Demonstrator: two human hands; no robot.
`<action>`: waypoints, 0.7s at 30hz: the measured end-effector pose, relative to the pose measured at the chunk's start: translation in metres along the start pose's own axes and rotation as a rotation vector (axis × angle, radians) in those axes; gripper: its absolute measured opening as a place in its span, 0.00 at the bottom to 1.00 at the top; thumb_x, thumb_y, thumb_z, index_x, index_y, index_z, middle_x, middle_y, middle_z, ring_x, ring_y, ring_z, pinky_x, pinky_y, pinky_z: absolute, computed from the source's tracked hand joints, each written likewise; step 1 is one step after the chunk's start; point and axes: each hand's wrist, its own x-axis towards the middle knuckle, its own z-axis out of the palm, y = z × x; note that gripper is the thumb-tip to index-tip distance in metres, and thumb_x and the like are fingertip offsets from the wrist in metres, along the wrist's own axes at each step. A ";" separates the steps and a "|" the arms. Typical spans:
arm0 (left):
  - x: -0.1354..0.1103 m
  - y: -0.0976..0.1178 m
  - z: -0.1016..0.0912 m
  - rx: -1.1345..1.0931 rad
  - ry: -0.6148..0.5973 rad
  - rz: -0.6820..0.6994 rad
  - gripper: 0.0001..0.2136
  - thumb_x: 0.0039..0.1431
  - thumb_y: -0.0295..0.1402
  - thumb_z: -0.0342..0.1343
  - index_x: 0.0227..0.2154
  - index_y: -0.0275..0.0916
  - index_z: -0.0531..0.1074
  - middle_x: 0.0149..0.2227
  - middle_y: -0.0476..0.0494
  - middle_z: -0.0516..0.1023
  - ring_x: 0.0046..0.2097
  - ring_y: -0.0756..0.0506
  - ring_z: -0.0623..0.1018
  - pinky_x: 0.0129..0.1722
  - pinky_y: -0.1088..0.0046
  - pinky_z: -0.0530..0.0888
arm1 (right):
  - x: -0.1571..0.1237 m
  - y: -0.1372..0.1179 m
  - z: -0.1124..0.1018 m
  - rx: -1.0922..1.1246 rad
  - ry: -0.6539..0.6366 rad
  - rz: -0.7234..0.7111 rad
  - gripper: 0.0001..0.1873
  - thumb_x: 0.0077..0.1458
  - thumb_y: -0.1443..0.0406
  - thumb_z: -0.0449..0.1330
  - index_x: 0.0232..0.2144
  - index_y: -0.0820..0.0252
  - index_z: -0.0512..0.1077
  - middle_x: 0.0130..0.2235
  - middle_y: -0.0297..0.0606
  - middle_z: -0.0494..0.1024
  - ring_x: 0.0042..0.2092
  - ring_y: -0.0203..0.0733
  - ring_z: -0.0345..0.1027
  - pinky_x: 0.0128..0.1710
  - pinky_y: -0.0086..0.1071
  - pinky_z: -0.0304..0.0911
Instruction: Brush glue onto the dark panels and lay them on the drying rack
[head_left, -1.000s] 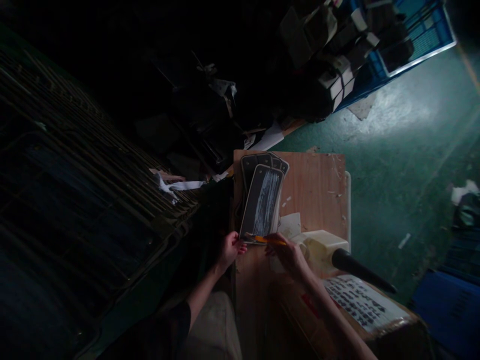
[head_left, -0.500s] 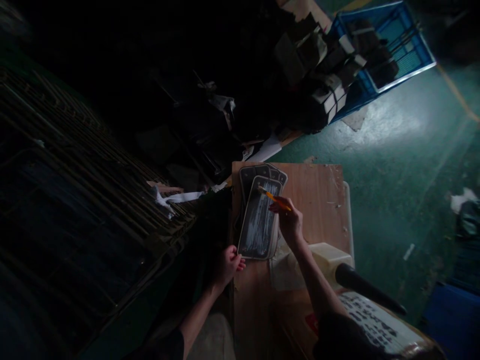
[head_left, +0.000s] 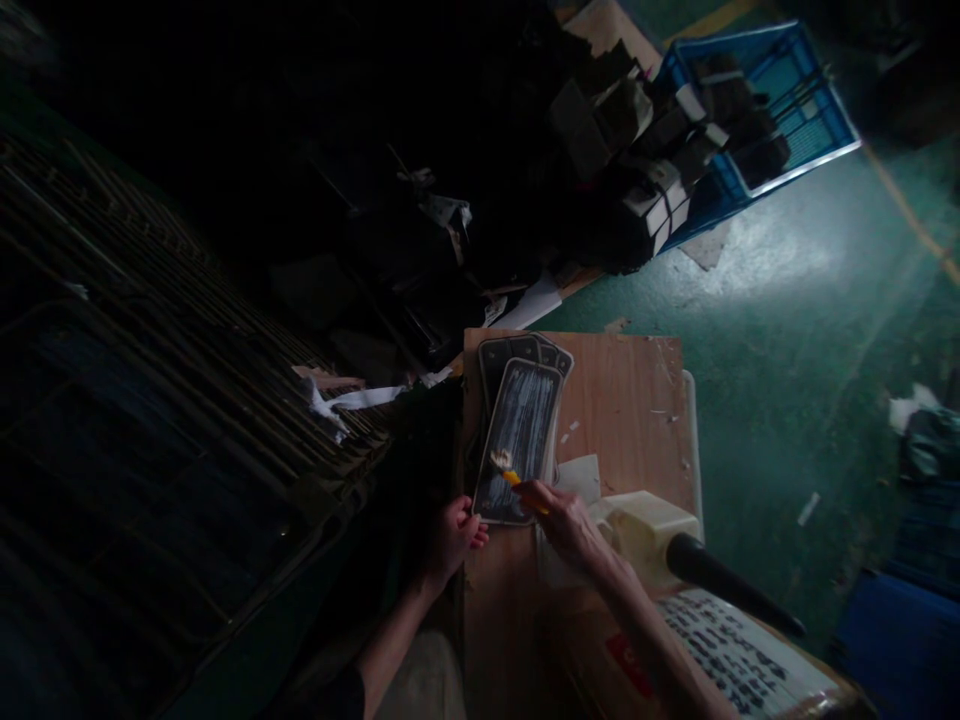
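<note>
A dark rounded rectangular panel (head_left: 523, 430) with a pale rim lies on top of similar panels (head_left: 495, 352) on a wooden board. Whitish streaks run along its length. My right hand (head_left: 559, 515) grips the orange-yellow handle of a brush (head_left: 504, 464), whose pale bristles are over the panel's lower left part. At the panel's lower left corner, my left hand (head_left: 459, 530) pinches the edge between thumb and fingers. Beside my right forearm sits a cream plastic container (head_left: 645, 522) with a black handle-like tube (head_left: 727, 575).
The wooden board (head_left: 622, 400) carries small white scraps. A wrapped package with a printed label (head_left: 742, 640) lies at lower right. Dark stacked sheets (head_left: 187, 400) crowd the left. A blue crate (head_left: 814, 110) holding dark bundles stands on the green floor at upper right.
My right hand has moved the brush down and left along the panel, toward its lower end. White streaks now cover more of the upper left part. My left hand stays at the corner.
</note>
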 end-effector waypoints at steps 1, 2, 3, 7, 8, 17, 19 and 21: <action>-0.001 0.001 0.000 0.001 -0.004 -0.002 0.11 0.49 0.30 0.62 0.33 0.37 0.66 0.21 0.48 0.78 0.21 0.48 0.78 0.19 0.78 0.72 | -0.005 -0.001 -0.003 0.037 -0.018 0.029 0.15 0.68 0.60 0.50 0.48 0.56 0.73 0.34 0.37 0.79 0.32 0.37 0.74 0.30 0.25 0.66; -0.002 0.002 0.000 0.004 -0.008 -0.002 0.10 0.49 0.30 0.61 0.33 0.37 0.67 0.21 0.47 0.78 0.21 0.48 0.78 0.19 0.78 0.72 | -0.006 -0.001 -0.007 0.074 -0.014 0.056 0.15 0.68 0.59 0.49 0.48 0.56 0.73 0.33 0.37 0.79 0.32 0.37 0.75 0.31 0.26 0.67; -0.002 0.003 0.000 0.009 -0.010 0.002 0.10 0.49 0.30 0.61 0.33 0.36 0.67 0.21 0.47 0.79 0.21 0.48 0.79 0.20 0.78 0.72 | -0.003 0.001 -0.012 0.105 0.024 0.075 0.15 0.68 0.59 0.49 0.48 0.56 0.73 0.33 0.37 0.80 0.32 0.37 0.76 0.32 0.26 0.68; -0.003 0.003 -0.003 0.036 -0.016 0.023 0.09 0.51 0.29 0.61 0.34 0.36 0.67 0.23 0.45 0.80 0.24 0.47 0.80 0.22 0.77 0.74 | 0.026 0.011 -0.021 0.096 0.360 0.079 0.16 0.68 0.57 0.50 0.49 0.56 0.71 0.37 0.39 0.80 0.38 0.40 0.77 0.39 0.32 0.71; -0.003 0.003 -0.004 0.043 -0.023 0.025 0.08 0.51 0.29 0.61 0.33 0.36 0.67 0.23 0.45 0.80 0.24 0.47 0.80 0.22 0.77 0.74 | 0.032 0.013 -0.018 0.056 0.409 0.070 0.15 0.68 0.58 0.50 0.49 0.56 0.72 0.38 0.40 0.80 0.39 0.41 0.77 0.39 0.32 0.71; -0.001 -0.001 -0.008 0.008 -0.076 0.043 0.10 0.52 0.35 0.61 0.33 0.36 0.68 0.24 0.47 0.79 0.24 0.49 0.79 0.24 0.78 0.74 | -0.039 -0.021 0.049 -0.011 0.019 -0.074 0.17 0.68 0.65 0.46 0.51 0.57 0.71 0.37 0.41 0.76 0.35 0.39 0.71 0.34 0.28 0.65; 0.000 -0.001 -0.009 -0.013 -0.090 0.041 0.13 0.50 0.38 0.63 0.32 0.37 0.67 0.23 0.48 0.79 0.23 0.49 0.79 0.24 0.77 0.74 | -0.057 -0.024 0.055 0.096 -0.004 -0.008 0.16 0.68 0.64 0.47 0.50 0.57 0.71 0.37 0.40 0.76 0.36 0.38 0.72 0.35 0.27 0.65; 0.000 0.000 -0.009 -0.021 -0.078 0.044 0.16 0.46 0.39 0.66 0.31 0.38 0.66 0.21 0.50 0.77 0.22 0.49 0.78 0.24 0.76 0.74 | -0.066 -0.017 0.053 0.187 0.015 0.068 0.15 0.68 0.62 0.48 0.48 0.57 0.72 0.37 0.39 0.77 0.36 0.37 0.73 0.35 0.26 0.66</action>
